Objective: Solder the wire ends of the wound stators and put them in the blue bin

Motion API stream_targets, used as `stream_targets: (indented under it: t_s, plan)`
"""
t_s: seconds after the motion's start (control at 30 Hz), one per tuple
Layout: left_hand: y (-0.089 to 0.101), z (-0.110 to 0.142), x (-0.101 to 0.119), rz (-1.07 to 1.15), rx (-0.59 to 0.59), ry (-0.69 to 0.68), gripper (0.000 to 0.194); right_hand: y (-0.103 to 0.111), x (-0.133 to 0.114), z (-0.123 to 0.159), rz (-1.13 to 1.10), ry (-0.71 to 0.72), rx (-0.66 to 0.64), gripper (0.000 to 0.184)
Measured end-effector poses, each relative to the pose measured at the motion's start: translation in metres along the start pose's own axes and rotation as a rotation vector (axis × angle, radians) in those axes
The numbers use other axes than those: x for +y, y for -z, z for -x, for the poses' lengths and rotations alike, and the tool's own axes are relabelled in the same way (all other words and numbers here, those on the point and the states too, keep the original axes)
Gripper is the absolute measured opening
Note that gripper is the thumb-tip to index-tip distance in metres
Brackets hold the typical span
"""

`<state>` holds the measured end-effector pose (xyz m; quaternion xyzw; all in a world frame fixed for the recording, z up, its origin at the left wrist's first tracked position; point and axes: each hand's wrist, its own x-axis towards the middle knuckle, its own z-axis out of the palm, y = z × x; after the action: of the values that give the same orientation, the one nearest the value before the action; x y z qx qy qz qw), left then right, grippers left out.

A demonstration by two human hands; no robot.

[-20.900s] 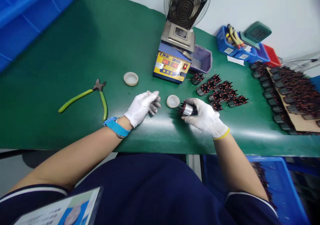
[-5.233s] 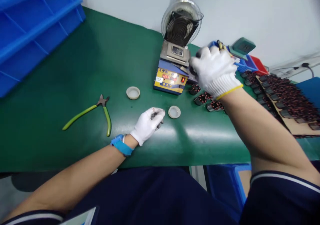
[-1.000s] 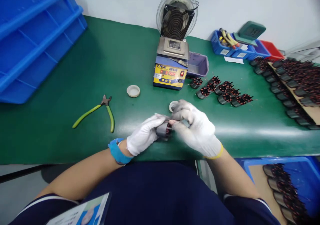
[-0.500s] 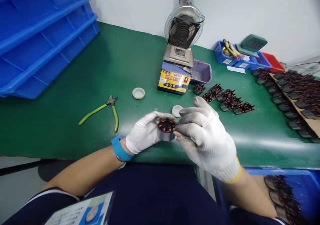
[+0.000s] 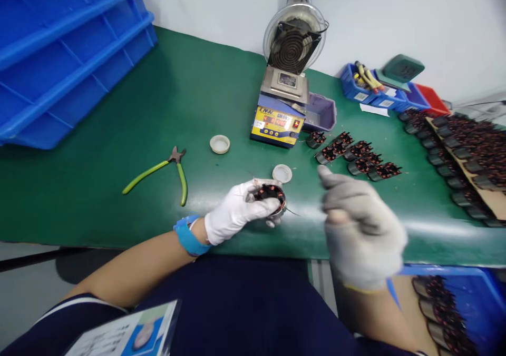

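My left hand point(image 5: 237, 211), in a white glove, is closed around a motor stator point(image 5: 281, 200) with copper windings, its thumb lying across the top. A thin wire sticks out from the stator to the right. My right hand point(image 5: 359, 229), in a worn white glove with bare skin showing at the thumb, hangs to the right of the stator, apart from it. Motion smears its fingers, which look curled; I cannot make out anything in them. A small white dish point(image 5: 282, 174) lies just behind the stator, and a second dish point(image 5: 220, 144) farther left.
Green-handled cutters point(image 5: 179, 171) lie open on the green table point(image 5: 190, 92). A solder pot point(image 5: 276, 119) stands at the back beside a purple bin point(image 5: 322, 111). Several stators point(image 5: 358, 166) sit to its right, more at the far right. Blue trays point(image 5: 79, 56) are stacked left.
My right hand has moved away from the stator, to the right and slightly down. The left hand has turned the stator and laid its thumb over it; a wire now sticks out to the right.
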<state>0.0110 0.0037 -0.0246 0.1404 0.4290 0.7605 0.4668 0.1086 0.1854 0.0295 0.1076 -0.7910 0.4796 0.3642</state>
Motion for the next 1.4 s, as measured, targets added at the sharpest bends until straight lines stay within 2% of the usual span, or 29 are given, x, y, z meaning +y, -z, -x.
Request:
stream_targets:
  t_s: [0.03, 0.07, 0.1, 0.13, 0.23, 0.27, 0.3, 0.37, 0.4, 0.43, 0.5, 0.53, 0.57, 0.6, 0.67, 0.73, 0.8, 0.83, 0.9, 0.97, 1.03, 1.1, 1.17, 1.2, 1.3, 1.33, 1.4]
  plan:
    - [-0.001, 0.0, 0.0, -0.003, 0.046, -0.029, 0.054, 0.003, 0.004, 0.006, -0.129, -0.036, 0.193, 0.011]
    - [-0.001, 0.0, -0.001, -0.006, 0.077, -0.04, 0.056, 0.006, 0.008, 0.013, -0.196, -0.052, 0.333, 0.01]
    - [-0.002, 0.0, -0.001, -0.017, 0.09, -0.045, 0.057, 0.007, 0.012, 0.02, -0.175, -0.064, 0.368, 0.006]
    - [-0.002, -0.001, -0.002, -0.039, 0.094, -0.045, 0.057, 0.005, 0.015, 0.028, -0.069, -0.094, 0.293, 0.015]
    - [-0.002, -0.001, -0.006, -0.139, 0.081, -0.056, 0.057, -0.011, 0.023, 0.049, 0.357, -0.207, -0.164, 0.082]
    - [-0.002, -0.001, -0.008, -0.184, 0.061, -0.059, 0.057, -0.019, 0.025, 0.055, 0.408, -0.201, -0.245, 0.09]
    - [-0.002, -0.001, -0.011, -0.226, 0.035, -0.059, 0.056, -0.027, 0.027, 0.06, 0.414, -0.169, -0.262, 0.085]
    - [0.0, -0.001, -0.017, -0.312, 0.005, -0.097, 0.058, -0.038, 0.03, 0.065, 0.362, -0.098, -0.2, 0.062]
    - [0.002, -0.001, -0.019, -0.383, 0.034, -0.183, 0.064, -0.041, 0.031, 0.066, 0.349, -0.089, -0.176, 0.055]
    - [0.004, -0.001, -0.021, -0.49, 0.086, -0.336, 0.073, -0.04, 0.033, 0.066, 0.35, -0.09, -0.178, 0.053]
    - [0.008, 0.0, -0.019, -0.821, 0.162, -0.776, 0.094, -0.032, 0.034, 0.063, 0.384, -0.103, -0.268, 0.053]
    - [0.01, 0.0, -0.017, -1.017, 0.144, -0.994, 0.098, -0.026, 0.034, 0.062, 0.411, -0.114, -0.344, 0.053]
    - [0.011, 0.001, -0.015, -1.209, 0.093, -1.15, 0.097, -0.019, 0.033, 0.06, 0.436, -0.126, -0.425, 0.053]
    - [0.012, 0.001, -0.013, -1.384, 0.03, -1.221, 0.093, -0.013, 0.032, 0.059, 0.46, -0.135, -0.492, 0.052]
    - [0.013, 0.0, -0.012, -1.635, -0.015, -1.161, 0.083, -0.002, 0.028, 0.057, 0.493, -0.136, -0.565, 0.051]
    - [0.014, -0.002, -0.014, -1.761, 0.02, -1.036, 0.068, 0.005, 0.025, 0.056, 0.515, -0.113, -0.564, 0.051]
    - [0.015, -0.003, -0.015, -1.78, -0.023, -0.942, 0.04, 0.011, 0.022, 0.054, 0.55, -0.091, -0.543, 0.05]
    - [0.015, -0.002, -0.014, -1.725, -0.09, -0.905, 0.031, 0.013, 0.021, 0.054, 0.564, -0.082, -0.539, 0.05]
    - [0.016, 0.001, -0.009, -1.419, -0.207, -0.789, 0.024, 0.017, 0.019, 0.052, 0.576, -0.066, -0.534, 0.05]
    - [0.018, 0.004, 0.0, -0.916, -0.19, -0.639, 0.021, 0.02, 0.016, 0.051, 0.581, -0.056, -0.524, 0.05]
    - [0.021, 0.005, 0.007, -0.485, -0.042, -0.573, 0.026, 0.022, 0.014, 0.05, 0.587, -0.047, -0.508, 0.05]
    - [0.024, 0.003, 0.009, -0.312, 0.145, -0.591, 0.031, 0.023, 0.013, 0.049, 0.6, -0.041, -0.496, 0.05]
    - [0.023, -0.001, 0.006, -0.362, 0.243, -0.581, 0.034, 0.022, 0.014, 0.05, 0.604, -0.038, -0.499, 0.05]
    - [0.02, -0.003, 0.002, -0.459, 0.234, -0.541, 0.034, 0.021, 0.014, 0.05, 0.6, -0.039, -0.501, 0.049]
    - [0.008, -0.004, -0.003, -0.819, 0.065, -0.403, 0.024, 0.018, 0.016, 0.053, 0.578, -0.059, -0.504, 0.05]
    - [0.004, -0.002, -0.002, -0.868, 0.001, -0.35, 0.026, 0.017, 0.017, 0.054, 0.571, -0.073, -0.498, 0.05]
    - [0.0, 0.004, 0.004, -0.808, -0.117, -0.203, 0.035, 0.017, 0.017, 0.055, 0.545, -0.109, -0.493, 0.053]
